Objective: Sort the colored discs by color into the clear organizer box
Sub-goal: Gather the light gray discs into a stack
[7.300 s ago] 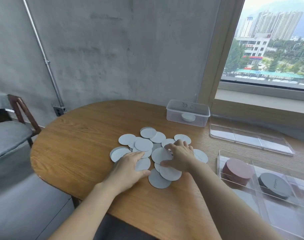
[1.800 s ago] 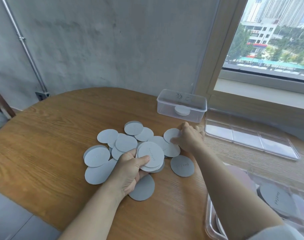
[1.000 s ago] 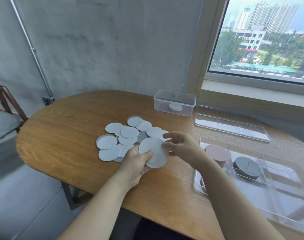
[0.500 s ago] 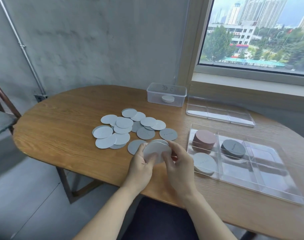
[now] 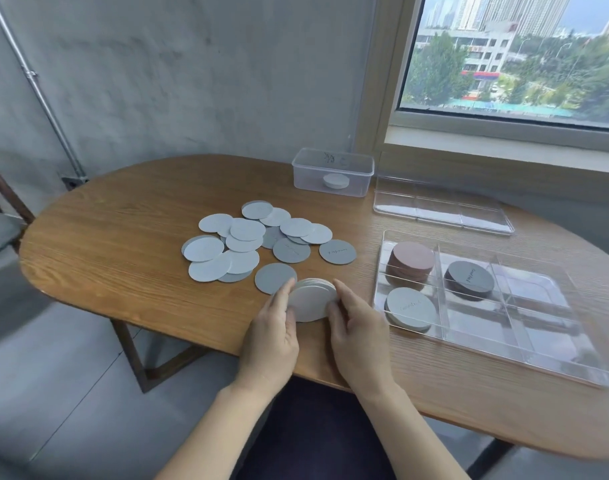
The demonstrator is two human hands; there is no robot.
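I am squaring a small stack of pale discs (image 5: 311,299) near the table's (image 5: 123,237) front edge, my left hand (image 5: 273,327) and right hand (image 5: 356,329) clamped on its two sides. Next, I judge, I am carrying it to the organizer box (image 5: 538,362), onto the matching pale pile (image 5: 412,308) in its near-left compartment.

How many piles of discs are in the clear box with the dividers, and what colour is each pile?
Pink pile: 1
Dark grey pile: 1
Light grey pile: 1
Total in the organizer box: 3
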